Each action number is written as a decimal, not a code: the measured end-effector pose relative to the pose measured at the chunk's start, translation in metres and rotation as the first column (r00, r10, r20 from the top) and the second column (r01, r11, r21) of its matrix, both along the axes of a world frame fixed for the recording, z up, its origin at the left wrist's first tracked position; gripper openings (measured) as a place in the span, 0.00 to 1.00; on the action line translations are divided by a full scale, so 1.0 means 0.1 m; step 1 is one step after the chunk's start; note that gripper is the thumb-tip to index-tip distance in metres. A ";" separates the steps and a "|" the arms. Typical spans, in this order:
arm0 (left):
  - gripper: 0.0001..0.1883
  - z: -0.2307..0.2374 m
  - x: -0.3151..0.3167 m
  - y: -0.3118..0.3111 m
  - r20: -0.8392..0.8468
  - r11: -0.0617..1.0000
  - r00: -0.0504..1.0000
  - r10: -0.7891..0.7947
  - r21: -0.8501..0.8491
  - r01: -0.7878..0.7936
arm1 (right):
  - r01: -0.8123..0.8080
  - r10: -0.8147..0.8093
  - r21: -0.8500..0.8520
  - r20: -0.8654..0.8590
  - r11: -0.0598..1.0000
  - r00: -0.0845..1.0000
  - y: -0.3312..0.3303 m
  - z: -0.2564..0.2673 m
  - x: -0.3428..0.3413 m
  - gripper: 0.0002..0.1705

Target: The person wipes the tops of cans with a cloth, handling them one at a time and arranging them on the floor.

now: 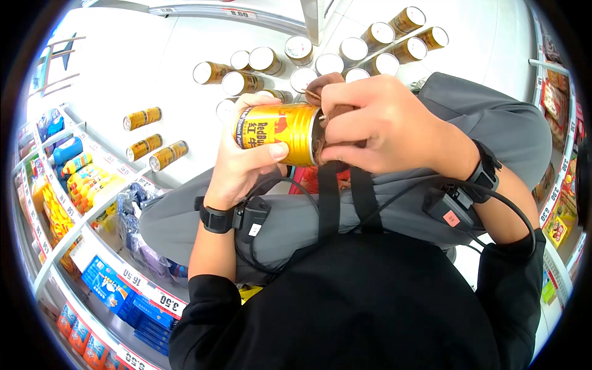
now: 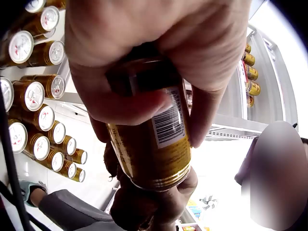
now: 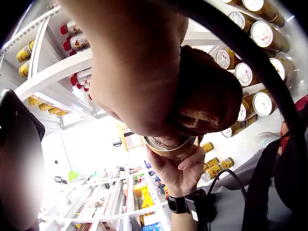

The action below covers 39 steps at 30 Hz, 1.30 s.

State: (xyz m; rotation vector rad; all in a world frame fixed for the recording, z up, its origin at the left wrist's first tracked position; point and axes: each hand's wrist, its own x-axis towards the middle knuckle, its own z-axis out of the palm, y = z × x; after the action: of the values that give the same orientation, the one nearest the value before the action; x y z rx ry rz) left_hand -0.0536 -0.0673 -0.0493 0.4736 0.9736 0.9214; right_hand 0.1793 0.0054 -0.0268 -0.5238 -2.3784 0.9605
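My left hand (image 1: pixel 229 171) grips a gold Red Bull can (image 1: pixel 280 132) on its side in front of my lap, the thumb lying along its label. A barcode shows on the can (image 2: pixel 168 120) in the left wrist view. My right hand (image 1: pixel 391 126) pinches a bunched brown cloth (image 1: pixel 325 85) against the can's right end. In the right wrist view the cloth (image 3: pixel 207 91) bulges out beside that hand, over the can's metal end (image 3: pixel 168 144). The right fingertips are partly hidden in the cloth.
Several gold cans (image 1: pixel 262 60) stand in a cluster on the white floor ahead, and a few lie on their sides (image 1: pixel 145 147) at the left. Stocked shelves with price strips (image 1: pixel 132 277) curve along the left; more shelves (image 1: pixel 555 191) line the right. Cables (image 1: pixel 394 203) hang between my wrists.
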 end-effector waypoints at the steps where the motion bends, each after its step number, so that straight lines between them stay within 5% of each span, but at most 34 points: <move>1: 0.32 0.02 -0.02 0.00 -0.002 1.000 1.000 0.006 0.021 -0.006 | -0.001 0.001 0.000 0.000 1.000 1.000 -0.01 -0.02 -0.01 0.10; 6: 0.34 0.06 -0.02 0.02 -0.096 0.994 0.995 0.038 0.107 -0.028 | 0.077 -0.102 -0.374 -0.049 0.924 0.994 -0.06 -0.05 -0.05 0.09; 10: 0.35 0.08 -0.06 0.02 -0.110 0.986 0.994 0.004 0.165 0.014 | 0.122 -0.189 -0.476 -0.097 0.871 0.977 -0.14 -0.04 -0.10 0.09; 12: 0.36 0.04 -0.08 0.01 -0.097 0.986 0.995 0.017 0.167 -0.001 | 0.207 -0.300 -0.682 -0.020 0.701 0.954 -0.15 -0.02 -0.12 0.10; 13: 0.37 -0.01 -0.08 0.01 -0.181 0.968 0.982 0.048 0.253 0.000 | 0.206 -0.299 -0.683 -0.020 0.700 0.954 -0.15 -0.03 -0.13 0.10; 15: 0.39 -0.06 -0.06 0.02 -0.259 0.942 0.962 0.083 0.336 0.009 | 0.251 -0.379 -0.801 0.033 0.543 0.925 -0.12 -0.05 -0.14 0.16; 16: 0.40 -0.08 -0.02 0.03 -0.381 0.844 0.906 0.186 0.534 0.051 | 0.224 -0.372 -0.874 0.054 0.430 0.926 -0.12 -0.06 -0.14 0.18; 17: 0.41 -0.10 0.00 0.05 -0.465 0.706 0.830 0.308 0.696 0.128 | 0.226 -0.376 -0.874 0.055 0.430 0.925 -0.11 -0.04 -0.14 0.18; 18: 0.43 -0.13 -0.01 0.10 -0.534 0.568 0.749 0.392 0.781 0.259 | 0.148 -0.433 -0.973 0.059 0.175 0.900 -0.09 0.00 -0.15 0.18; 19: 0.43 -0.12 -0.02 0.10 -0.534 0.568 0.749 0.392 0.781 0.260 | 0.041 -0.484 -0.995 0.079 -0.088 0.872 -0.08 0.02 -0.15 0.19; 20: 0.43 -0.09 -0.01 0.11 -0.536 0.545 0.736 0.414 0.794 0.271 | 0.030 -0.449 -0.976 0.126 -0.216 0.885 -0.01 -0.07 -0.14 0.25; 21: 0.42 -0.07 0.00 0.12 -0.536 0.520 0.722 0.438 0.806 0.283 | 0.033 -0.449 -0.976 0.129 -0.216 0.884 0.01 -0.07 -0.15 0.25; 23: 0.44 -0.04 0.02 0.07 -0.375 0.716 0.831 0.410 0.697 -0.039 | -0.144 -0.378 -0.941 -0.020 -0.305 0.926 0.05 -0.02 -0.18 0.27; 25: 0.41 -0.02 0.01 0.08 -0.282 0.745 0.860 0.426 0.648 -0.156 | -0.136 -0.367 -0.954 -0.030 -0.268 0.930 0.10 0.08 -0.17 0.26; 27: 0.37 0.01 -0.09 0.02 0.165 0.849 0.912 0.375 0.335 -0.409 | -0.158 -0.316 -0.986 -0.133 -0.054 0.939 0.15 0.11 -0.17 0.27; 29: 0.38 -0.10 -0.17 -0.01 0.008 0.841 0.940 0.340 0.445 -0.308 | -0.099 -0.330 -0.994 -0.078 -0.047 0.941 0.14 0.16 -0.19 0.28; 31: 0.39 -0.11 -0.21 -0.03 0.386 0.903 0.881 0.274 0.212 -0.374 | -0.085 -0.296 -0.996 -0.086 0.018 0.951 0.10 0.06 -0.19 0.26; 32: 0.41 -0.14 -0.18 -0.05 0.447 0.919 0.863 0.235 0.187 -0.347 | -0.116 -0.270 -0.991 -0.131 0.071 0.954 0.08 0.04 -0.21 0.22; 37: 0.48 -0.17 -0.15 -0.14 0.383 0.946 0.894 0.233 0.122 -0.299 | -0.180 -0.226 -0.979 -0.198 0.098 0.954 0.02 0.10 -0.23 0.17; 38: 0.47 -0.30 -0.21 -0.15 0.631 0.972 0.773 0.064 0.134 -0.190 | -0.187 -0.179 -0.965 -0.220 0.185 0.959 0.03 0.10 -0.24 0.18; 39: 0.38 -0.28 -0.19 -0.13 0.565 0.966 0.824 0.052 0.181 -0.185 | -0.188 -0.137 -0.944 -0.231 0.271 0.963 0.02 0.11 -0.26 0.18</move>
State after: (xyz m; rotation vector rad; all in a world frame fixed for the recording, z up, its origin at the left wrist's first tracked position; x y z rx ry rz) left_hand -0.0726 -0.0806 -0.0768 0.3052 0.3622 1.2076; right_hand 0.1538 0.0078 -0.0160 -0.6891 -1.2411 2.3447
